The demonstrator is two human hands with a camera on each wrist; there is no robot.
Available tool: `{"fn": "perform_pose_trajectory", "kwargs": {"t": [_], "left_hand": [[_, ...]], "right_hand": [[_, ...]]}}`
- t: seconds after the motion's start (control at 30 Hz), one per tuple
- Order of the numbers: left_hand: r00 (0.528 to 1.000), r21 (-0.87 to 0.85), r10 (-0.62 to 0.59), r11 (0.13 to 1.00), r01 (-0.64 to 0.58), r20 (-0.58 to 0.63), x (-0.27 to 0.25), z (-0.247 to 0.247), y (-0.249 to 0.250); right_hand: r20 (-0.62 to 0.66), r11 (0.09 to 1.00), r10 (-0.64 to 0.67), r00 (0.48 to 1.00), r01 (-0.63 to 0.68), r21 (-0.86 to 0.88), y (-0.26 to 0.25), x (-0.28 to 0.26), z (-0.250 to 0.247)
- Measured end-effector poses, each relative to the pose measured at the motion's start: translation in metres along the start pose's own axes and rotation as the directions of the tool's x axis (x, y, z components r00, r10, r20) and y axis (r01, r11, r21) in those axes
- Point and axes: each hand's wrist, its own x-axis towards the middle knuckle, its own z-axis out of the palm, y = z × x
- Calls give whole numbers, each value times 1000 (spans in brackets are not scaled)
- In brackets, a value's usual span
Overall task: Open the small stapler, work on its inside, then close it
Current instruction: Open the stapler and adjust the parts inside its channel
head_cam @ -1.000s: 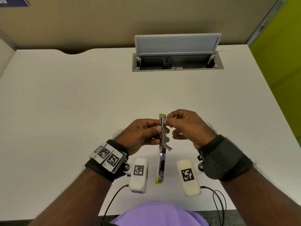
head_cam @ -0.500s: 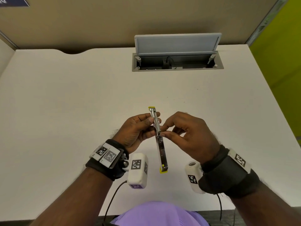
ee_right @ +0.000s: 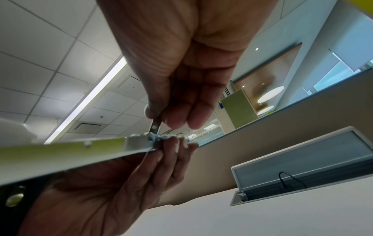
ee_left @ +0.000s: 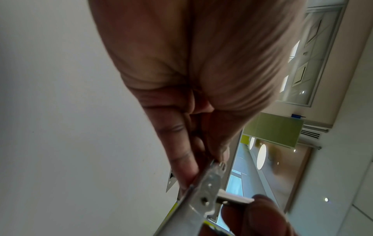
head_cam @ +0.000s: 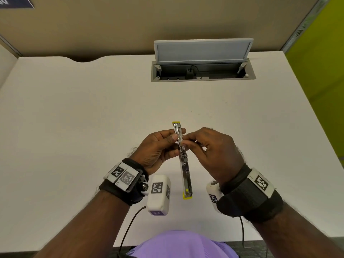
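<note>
A small stapler (head_cam: pixel 184 165) with yellow ends is swung open into one long metal strip, held above the white table (head_cam: pixel 78 108) and pointing away from me. My left hand (head_cam: pixel 178 134) pinches its far half between thumb and fingers. My right hand (head_cam: pixel 185 143) pinches a small metal tab (ee_right: pixel 154 126) that sticks out at the hinge. In the right wrist view the stapler (ee_right: pixel 80 148) runs across the frame, with the left fingers (ee_right: pixel 171 149) under its hinge end. The left wrist view shows the hinge plate (ee_left: pixel 209 183) and the tab (ee_left: pixel 236 198) close up.
An open cable box (head_cam: pixel 202 72) with a raised grey lid is sunk into the table at the back. A beige partition runs behind it and a green wall (head_cam: pixel 320 58) stands on the right. Cables hang from both wrist cameras near the table's front edge.
The stapler has moved a little away from me. My right wrist has rolled over and its fingers have shifted from the far half down to the tab at the hinge.
</note>
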Motion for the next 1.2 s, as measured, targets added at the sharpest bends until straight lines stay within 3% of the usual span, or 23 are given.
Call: {"fn": "perform_pose_trajectory", "kwargs": {"t": [0.37, 0.6, 0.73, 0.93, 1.2], "left_hand": [[997, -44, 41, 998, -44, -58, 0, -6, -1], [999, 55, 3, 998, -5, 41, -2, 2, -4], [999, 25, 8, 1000, -9, 35, -2, 1, -4], [999, 12, 18, 1000, -19, 46, -1, -2, 0], [998, 29, 0, 1000, -2, 63, 0, -4, -3]], "right_hand": [[13, 986, -77, 997, 78, -148, -6, -1, 6], [19, 991, 65, 998, -62, -116, 1, 4, 8], [34, 987, 148, 988, -146, -65, 8, 9, 2], [74, 986, 159, 984, -162, 31, 8, 5, -2], [154, 988, 150, 977, -141, -69, 7, 10, -5]]}}
